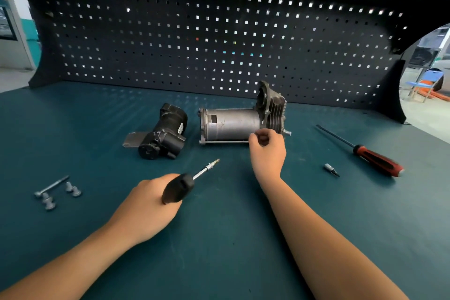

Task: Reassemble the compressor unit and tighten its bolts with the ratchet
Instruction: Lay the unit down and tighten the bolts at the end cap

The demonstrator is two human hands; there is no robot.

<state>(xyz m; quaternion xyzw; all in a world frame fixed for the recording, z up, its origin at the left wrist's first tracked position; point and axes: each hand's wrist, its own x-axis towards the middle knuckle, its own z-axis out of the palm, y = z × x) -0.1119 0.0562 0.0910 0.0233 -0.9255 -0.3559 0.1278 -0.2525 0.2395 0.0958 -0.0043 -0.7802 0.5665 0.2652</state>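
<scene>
On the green desk (219,238), the grey compressor (231,124) lies on its side beside a black housing (168,134). The right hand (267,151) pinches a long bolt (226,142) along its front; the left hand (146,207) grips the ratchet (181,186). Loose bolts (58,192) lie left.

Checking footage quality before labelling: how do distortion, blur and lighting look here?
Head view: wide-angle distortion bows the pegboard; daylight glints through its holes; the red-handled screwdriver near the right edge smears; the compressor body looks sharp, lighting soft with faint shadows.
</scene>
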